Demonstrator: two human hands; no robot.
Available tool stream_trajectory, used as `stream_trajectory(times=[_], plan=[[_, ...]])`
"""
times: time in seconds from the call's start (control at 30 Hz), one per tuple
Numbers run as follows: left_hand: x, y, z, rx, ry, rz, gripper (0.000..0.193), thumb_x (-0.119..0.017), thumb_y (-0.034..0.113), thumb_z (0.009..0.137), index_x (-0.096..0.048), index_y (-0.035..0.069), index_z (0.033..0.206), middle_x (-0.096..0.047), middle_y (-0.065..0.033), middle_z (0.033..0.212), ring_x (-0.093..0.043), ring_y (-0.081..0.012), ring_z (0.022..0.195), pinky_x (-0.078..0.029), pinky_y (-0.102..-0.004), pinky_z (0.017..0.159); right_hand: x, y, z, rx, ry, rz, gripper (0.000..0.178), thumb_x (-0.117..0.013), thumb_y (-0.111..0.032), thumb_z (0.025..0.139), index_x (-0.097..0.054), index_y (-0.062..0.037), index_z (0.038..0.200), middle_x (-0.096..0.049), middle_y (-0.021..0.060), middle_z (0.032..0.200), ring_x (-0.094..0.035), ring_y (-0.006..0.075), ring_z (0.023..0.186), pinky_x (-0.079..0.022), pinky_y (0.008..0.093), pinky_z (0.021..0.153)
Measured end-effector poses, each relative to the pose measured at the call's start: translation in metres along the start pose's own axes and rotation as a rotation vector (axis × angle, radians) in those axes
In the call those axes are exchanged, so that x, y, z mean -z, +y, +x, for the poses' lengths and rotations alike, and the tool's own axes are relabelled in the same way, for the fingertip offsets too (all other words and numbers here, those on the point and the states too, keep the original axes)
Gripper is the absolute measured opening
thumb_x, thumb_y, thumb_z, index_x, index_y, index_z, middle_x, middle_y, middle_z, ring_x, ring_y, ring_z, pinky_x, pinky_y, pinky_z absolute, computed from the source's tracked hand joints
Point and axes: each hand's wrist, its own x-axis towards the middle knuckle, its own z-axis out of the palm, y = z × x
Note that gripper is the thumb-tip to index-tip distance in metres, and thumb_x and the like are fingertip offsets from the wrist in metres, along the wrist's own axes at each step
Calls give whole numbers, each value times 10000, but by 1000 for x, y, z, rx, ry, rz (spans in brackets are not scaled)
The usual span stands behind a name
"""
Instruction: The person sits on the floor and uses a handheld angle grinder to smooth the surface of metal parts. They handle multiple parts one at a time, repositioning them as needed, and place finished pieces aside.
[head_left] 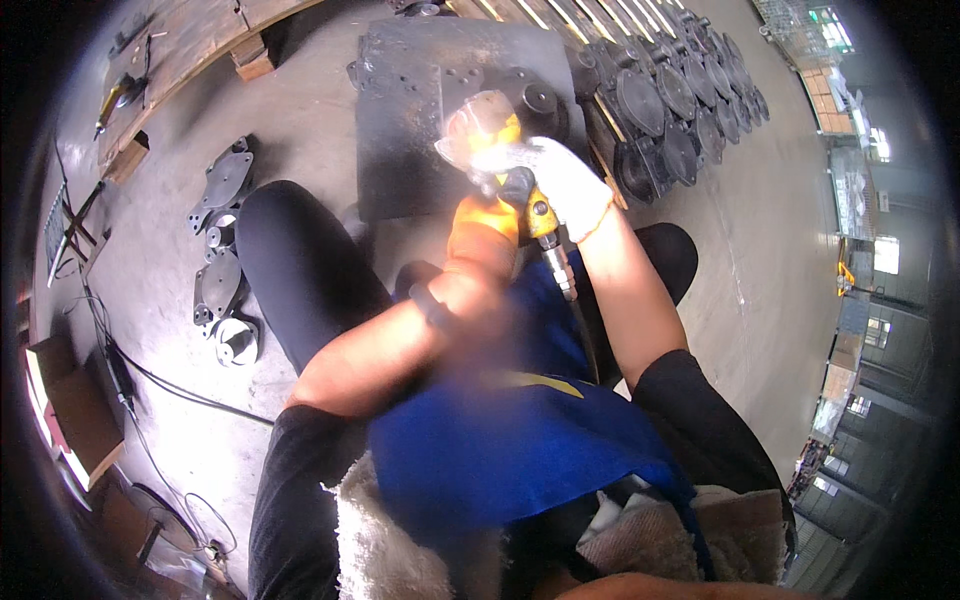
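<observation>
A yellow air-powered grinder (pixel 542 214) is held in both gloved hands over a dark metal plate (pixel 400 140). My left hand (pixel 485 222), in an orange glove, is closed about the tool from the left, some of its fingers hidden. My right hand (pixel 568 185), in a white glove, wraps over the tool from the right. A metal hose coupling (pixel 559 265) extends from the grinder back toward me. Its far end is blurred by glare, so whether it touches a workpiece is unclear. A dark round metal part (pixel 540 100) lies on the plate just beyond my right hand.
Rows of dark cast metal parts (pixel 640 100) fill a slatted pallet at the far right. Several more castings (pixel 220 280) lie on the floor left of my knee. A wooden bench (pixel 190 60) stands far left, with another power tool (pixel 118 95) on it. Black cables (pixel 190 395) cross the floor.
</observation>
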Motion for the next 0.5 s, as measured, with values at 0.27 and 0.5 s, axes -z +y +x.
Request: stream_trajectory(times=[0.27, 0.5], plan=[[-4, -28, 19, 342, 157, -959, 212, -521, 64, 848, -636, 62, 1027, -661, -94, 1026, -616, -213, 1009, -467, -276, 895, 12, 6, 50, 21, 102, 41, 269, -519, -160, 918, -650, 32, 1053, -670, 95, 1004, -633, 162, 925, -492, 268, 848], [23, -38, 44, 536, 171, -1053, 206, -475, 67, 875, -647, 26, 980, -670, -143, 968, -655, -265, 910, -516, -324, 811, 34, -4, 84, 63, 208, -222, 253, -536, -152, 912, -653, 25, 1051, -668, 78, 989, -630, 159, 927, -493, 271, 851]])
